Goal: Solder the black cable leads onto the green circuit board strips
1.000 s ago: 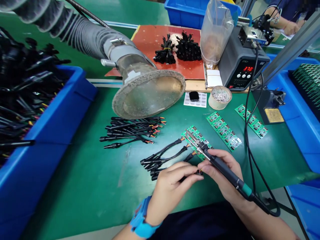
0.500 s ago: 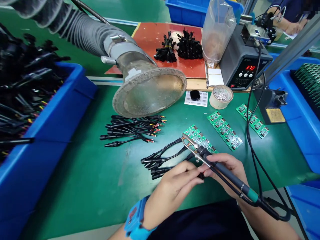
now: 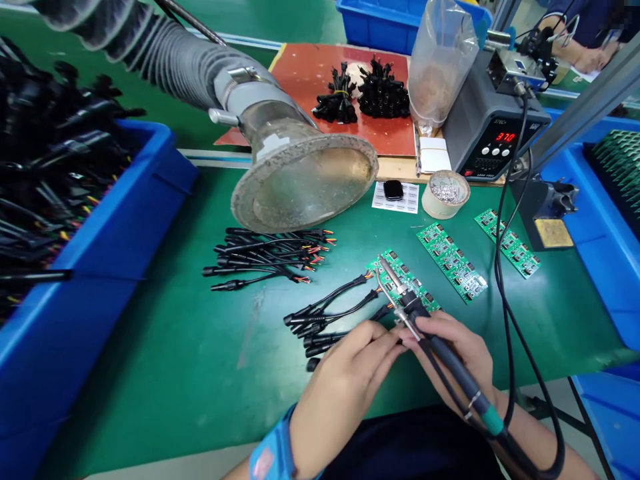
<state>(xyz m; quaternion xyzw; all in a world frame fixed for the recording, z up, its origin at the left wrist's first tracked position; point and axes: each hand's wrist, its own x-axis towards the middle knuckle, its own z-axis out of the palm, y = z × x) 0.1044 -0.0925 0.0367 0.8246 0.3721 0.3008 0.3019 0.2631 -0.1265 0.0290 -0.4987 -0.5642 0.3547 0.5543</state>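
My right hand (image 3: 453,347) grips a soldering iron (image 3: 440,347) with a thin metal solder-feed tube along it. The iron's tip is over the upper left part of a green circuit board (image 3: 400,267). Fingers pinched, my left hand (image 3: 345,373) is at the board's lower end, against the right fingertips. A black cable (image 3: 313,365) shows its end beside the left hand; the rest is hidden under the hand, which seems to hold it. Several black cables (image 3: 330,299) lead to the board's left edge, their coloured wires at the pads.
Loose cables (image 3: 265,257) lie under a fume-extractor hood (image 3: 305,183). Two more boards (image 3: 453,263), a solder tub (image 3: 445,193) and the soldering station (image 3: 500,133) stand right. Iron leads (image 3: 500,280) hang beside my right arm. A blue bin (image 3: 150,200) borders the left.
The iron's tip has moved right, from the cable wires at the board's left corner onto the board. My hands stay close together; a cable end now shows left of my left hand.
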